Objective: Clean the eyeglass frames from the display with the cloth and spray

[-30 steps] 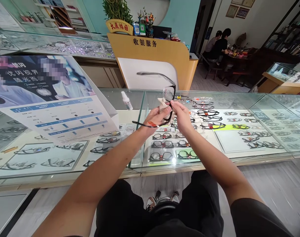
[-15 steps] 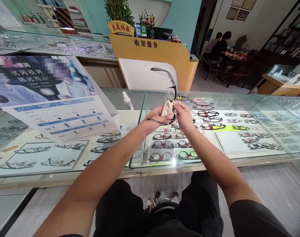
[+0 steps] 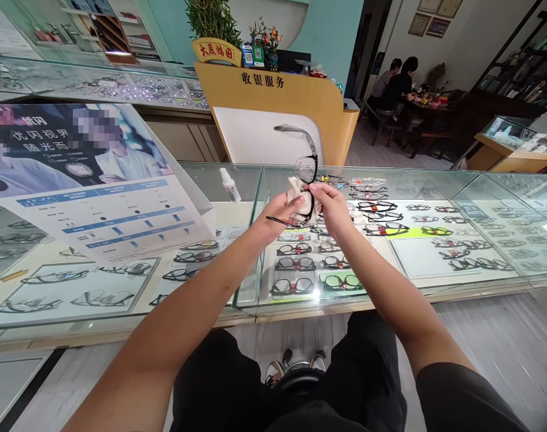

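Observation:
A pair of black-framed eyeglasses (image 3: pixel 315 162) is held up above the glass counter, one temple pointing up and away, the other low near my left wrist. My left hand (image 3: pixel 280 213) pinches a beige cloth (image 3: pixel 295 191) against the lower lens, the thumb on the near side. My right hand (image 3: pixel 331 204) grips the frame near its middle between thumb and fingers. The upper lens, with faint printed marks, stands free of the cloth. Part of the cloth is hidden behind the lower lens.
A white spray bottle (image 3: pixel 230 185) stands on the glass display counter (image 3: pixel 255 303). Left of it a large printed card (image 3: pixel 120 210) leans over the glass. Several rows of eyeglasses (image 3: pixel 295 264) lie inside the case. Two people (image 3: pixel 399 84) sit at a far table.
The cloth has shifted left and spread across the lower lens, and my left fingers have opened slightly around it. My right hand still holds the frame. The view has drifted a little.

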The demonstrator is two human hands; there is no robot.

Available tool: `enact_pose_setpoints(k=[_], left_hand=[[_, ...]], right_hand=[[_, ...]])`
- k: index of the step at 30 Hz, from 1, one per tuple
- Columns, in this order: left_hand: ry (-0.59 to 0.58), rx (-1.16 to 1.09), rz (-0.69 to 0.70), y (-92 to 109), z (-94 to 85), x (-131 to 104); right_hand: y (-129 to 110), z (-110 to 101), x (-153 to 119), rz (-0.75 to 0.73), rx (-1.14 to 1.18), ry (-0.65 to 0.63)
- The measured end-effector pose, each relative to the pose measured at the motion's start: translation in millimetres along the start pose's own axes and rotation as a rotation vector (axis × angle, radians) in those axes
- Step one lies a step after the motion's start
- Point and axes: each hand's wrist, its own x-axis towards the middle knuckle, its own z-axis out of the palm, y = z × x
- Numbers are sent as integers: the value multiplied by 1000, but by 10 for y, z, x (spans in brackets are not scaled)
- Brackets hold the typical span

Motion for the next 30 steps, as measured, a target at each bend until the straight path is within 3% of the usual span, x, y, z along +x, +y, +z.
enact_pose_setpoints(k=[2,7,10,14,19,24,30], left_hand=[[-31,-4,9,10,17,-14],[58,115,62,69,108,-95],[46,143,83,78,122,-103],[63,120,25,33,49,-30],[223,-28,-72,126,-100,65],[289,-192,-123,317,-225,126],[366,-126,-127,408,-245,98]], right_hand=[[7,4,-5,-2,-17,5],[17,28,-18,-52,-70,-23],[5,27,-14,-95,-92,4],[-24,-35,24,-111,-80,53],[-119,-176,98,-153,-126,147],[-186,-216,110,-101,-165,107],[-183,-172,58,-63,-203,54]])
